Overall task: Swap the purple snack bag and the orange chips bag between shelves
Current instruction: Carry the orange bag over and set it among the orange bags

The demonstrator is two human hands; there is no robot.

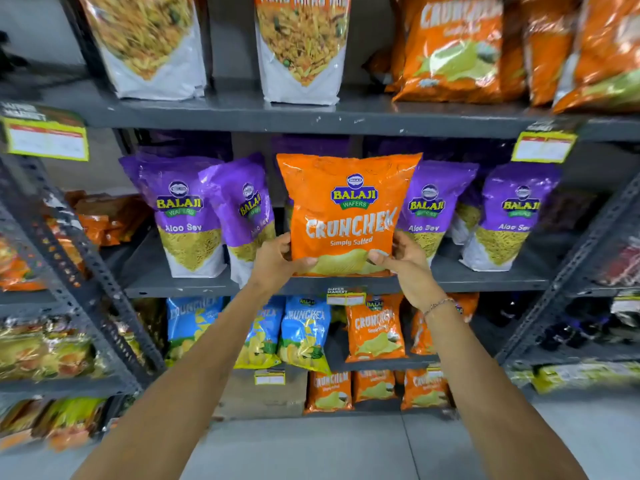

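Observation:
An orange Crunchex chips bag stands upright at the front of the middle shelf, among purple Aloo Sev snack bags. My left hand grips its lower left corner and my right hand grips its lower right corner. More purple bags stand right of it. Other orange chips bags sit on the top shelf at the right.
Two white mix-snack bags stand on the top shelf. Blue and orange chips bags fill the lower shelves. Slotted metal uprights flank the rack on both sides. Yellow price tags hang from shelf edges. Grey floor lies below.

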